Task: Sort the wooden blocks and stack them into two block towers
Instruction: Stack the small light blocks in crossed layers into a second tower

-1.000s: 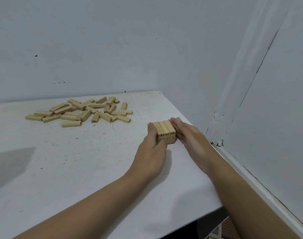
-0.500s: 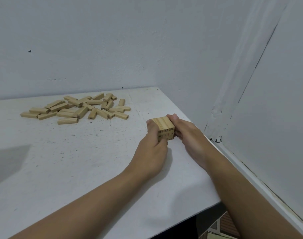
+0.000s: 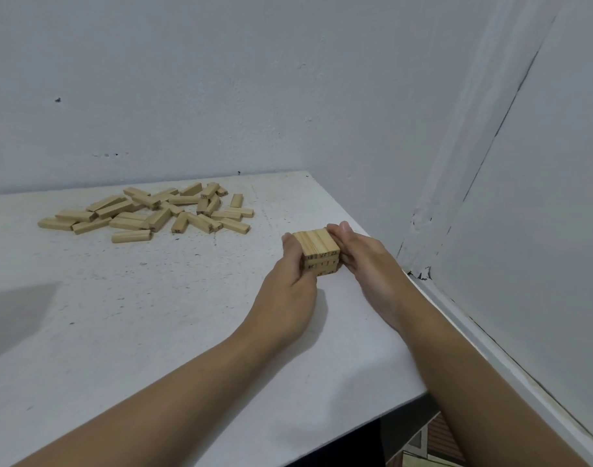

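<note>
The left hand [image 3: 290, 291] and right hand [image 3: 366, 261] stay pressed on the little stack [image 3: 317, 242]; the loose blocks [image 3: 147, 212] lie far left, nearer the left hand.

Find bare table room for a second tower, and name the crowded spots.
Free: the wide table stretch between the loose blocks and the near edge, left of the left hand; also the strip between those blocks and the short tower. Crowded: the scatter itself, and the tower, where the right hand presses too.
</note>
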The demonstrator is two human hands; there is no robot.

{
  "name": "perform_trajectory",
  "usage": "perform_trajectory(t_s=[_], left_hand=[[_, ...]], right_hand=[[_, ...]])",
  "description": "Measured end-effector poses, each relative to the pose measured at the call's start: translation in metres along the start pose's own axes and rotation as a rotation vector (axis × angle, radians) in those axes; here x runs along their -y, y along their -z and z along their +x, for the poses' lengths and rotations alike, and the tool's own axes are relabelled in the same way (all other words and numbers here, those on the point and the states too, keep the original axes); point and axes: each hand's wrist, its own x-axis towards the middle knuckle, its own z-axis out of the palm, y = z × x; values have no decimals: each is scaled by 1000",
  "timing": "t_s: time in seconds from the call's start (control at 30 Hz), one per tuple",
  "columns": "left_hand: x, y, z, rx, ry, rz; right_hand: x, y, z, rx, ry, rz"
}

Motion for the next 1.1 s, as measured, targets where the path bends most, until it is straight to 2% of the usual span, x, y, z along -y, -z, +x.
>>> perform_trajectory(t_s=[0.23,0.33,0.4,0.47,0.6,0.7,0.8,0.87,0.93,1.1], left_hand=[[-9,30,-4,-98,75,-15],[-10,66,-4,-180,74,-36],[-8,95,-3,-272,60,-13],[0,123,-2,-349,40,114],[30,174,5,-367,83,601],[50,198,5,-305,222,882],[64,203,-1,-145,234,1086],[69,200,-6,-76,251,1126],[70,199,-8,-77,256,1099],[72,201,-9,-240,153,1011]], right_hand=[[2,-2,10,-78,13,-38],[19,-5,12,-67,47,-183],[33,-10,16,-51,98,-369],[43,-20,25,-19,163,-588],[61,-58,40,90,329,-958],[68,-92,49,170,406,-1045],[64,-125,60,248,430,-1061],[57,-142,68,295,424,-1064],[49,-155,72,320,390,-1094],[35,-169,77,280,339,-1102]])
